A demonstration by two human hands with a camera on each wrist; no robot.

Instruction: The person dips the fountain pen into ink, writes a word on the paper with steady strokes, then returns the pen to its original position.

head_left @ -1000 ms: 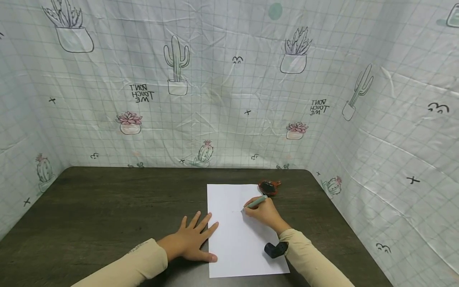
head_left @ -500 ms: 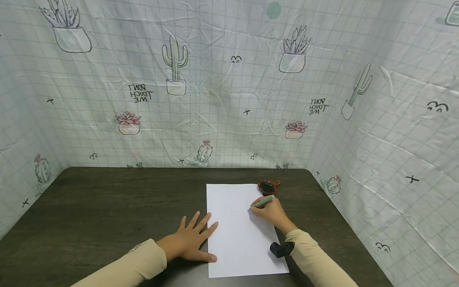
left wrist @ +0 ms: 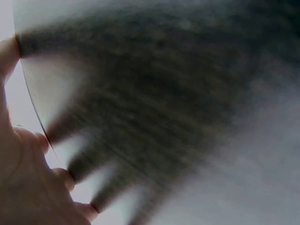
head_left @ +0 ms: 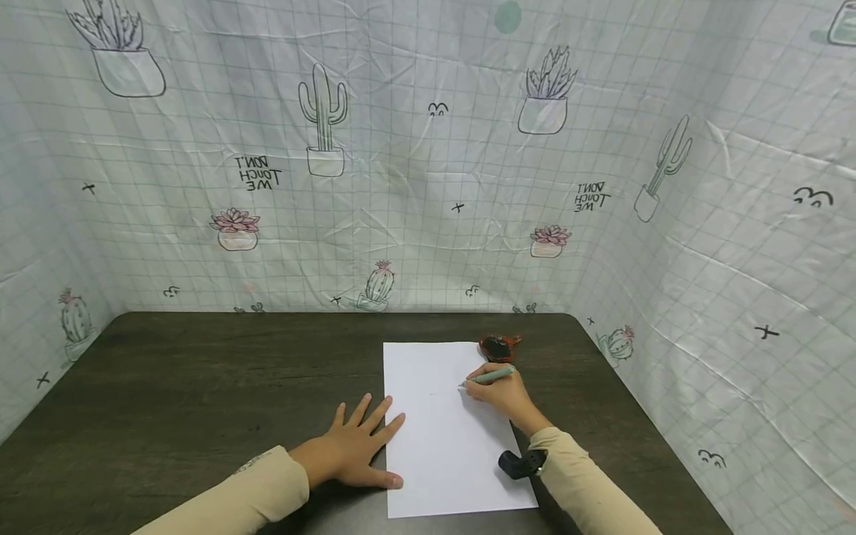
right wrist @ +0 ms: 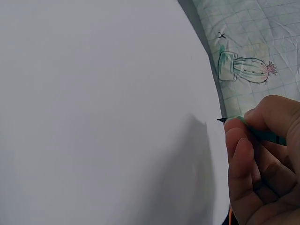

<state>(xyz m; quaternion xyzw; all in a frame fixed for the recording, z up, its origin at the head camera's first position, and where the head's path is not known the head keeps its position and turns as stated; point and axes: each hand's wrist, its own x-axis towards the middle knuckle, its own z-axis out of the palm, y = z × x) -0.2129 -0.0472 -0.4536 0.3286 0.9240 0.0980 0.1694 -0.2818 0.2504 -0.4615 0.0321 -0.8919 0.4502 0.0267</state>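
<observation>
A sheet of white paper (head_left: pixel 428 461) lies on the dark wooden table, with a short faint line near its upper middle. My right hand (head_left: pixel 501 394) pinches a pale green pen (head_left: pixel 495 375) over the upper right of the sheet. In the right wrist view the pen's dark tip (right wrist: pixel 221 120) pokes out past the thumb and fingers; whether it touches the paper I cannot tell. Fingers spread, my left hand (head_left: pixel 354 449) rests flat at the sheet's left edge, its fingertips on the paper. The left wrist view shows that hand (left wrist: pixel 28 173) beside a dark blurred shadow.
Sunglasses (head_left: pixel 498 347) with reddish-orange frames lie at the sheet's top right corner. The dark table (head_left: pixel 200 386) stretches left of the sheet. A cactus-print cloth (head_left: pixel 414 178) hangs behind the table and along both sides. A black wrist camera (head_left: pixel 521 464) sits on my right wrist.
My right hand has moved right with the pen, then slightly back and up, and the pen now lies flatter. The faint line stays visible left of it. My left hand has stayed in place.
</observation>
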